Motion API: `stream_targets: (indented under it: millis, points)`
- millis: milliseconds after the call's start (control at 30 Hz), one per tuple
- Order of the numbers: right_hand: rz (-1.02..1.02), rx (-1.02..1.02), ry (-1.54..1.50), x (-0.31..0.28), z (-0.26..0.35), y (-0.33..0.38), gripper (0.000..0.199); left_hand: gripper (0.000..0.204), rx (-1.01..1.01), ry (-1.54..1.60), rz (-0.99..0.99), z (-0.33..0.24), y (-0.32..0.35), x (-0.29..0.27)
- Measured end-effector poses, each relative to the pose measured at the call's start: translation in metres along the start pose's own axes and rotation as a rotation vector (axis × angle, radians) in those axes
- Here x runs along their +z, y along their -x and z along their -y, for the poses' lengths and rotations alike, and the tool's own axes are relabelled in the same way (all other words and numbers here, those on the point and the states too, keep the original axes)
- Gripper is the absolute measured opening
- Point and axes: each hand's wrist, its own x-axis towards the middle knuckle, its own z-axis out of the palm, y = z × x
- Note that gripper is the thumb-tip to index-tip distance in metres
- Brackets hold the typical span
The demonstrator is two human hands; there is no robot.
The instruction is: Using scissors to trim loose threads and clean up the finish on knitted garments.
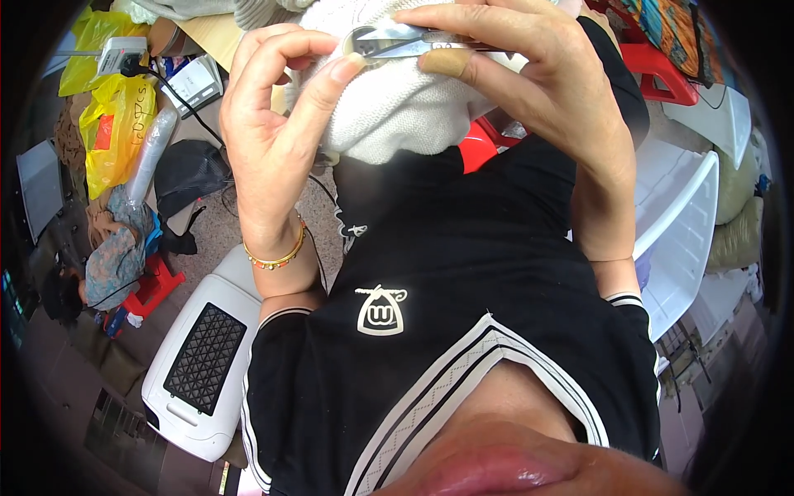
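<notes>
Silver scissors (413, 50), lettered yellow bag (116, 157), shirt emblem (380, 313)

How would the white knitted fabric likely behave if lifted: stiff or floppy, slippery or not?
The white knitted fabric would probably hang floppy, since it already drapes in soft folds. Its textured knit surface suggests it is unlikely to be slippery and may stretch somewhat when pulled.

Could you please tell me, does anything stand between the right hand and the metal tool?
Nothing visible does: the right hand holds the metal tool, in front of the white knit fabric.
</notes>
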Motion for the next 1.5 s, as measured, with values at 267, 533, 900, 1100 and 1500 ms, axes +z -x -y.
stream_targets:
  millis: [267,533,900,1100,1500]
  points:
    - [-0.013,-0.135,0.053,0.004,-0.014,0.0,0.035,0.016,-0.029,0.124,-0.01,0.01,0.001,0.0]
    - [-0.027,-0.151,0.033,0.004,-0.012,0.001,0.035,0.013,0.006,0.106,-0.085,-0.002,-0.009,0.005]
    - [-0.405,-0.809,-0.132,0.031,-0.052,-0.012,0.033,0.006,0.073,0.196,-0.085,0.006,-0.009,0.01]
    - [-0.409,-0.81,-0.125,0.031,-0.052,-0.011,0.033,0.007,-0.069,0.507,-0.076,0.001,-0.011,0.012]
    - [-0.079,-0.208,-0.011,0.018,-0.033,0.0,0.034,0.014,-0.029,0.098,-0.011,0.002,-0.02,0.005]
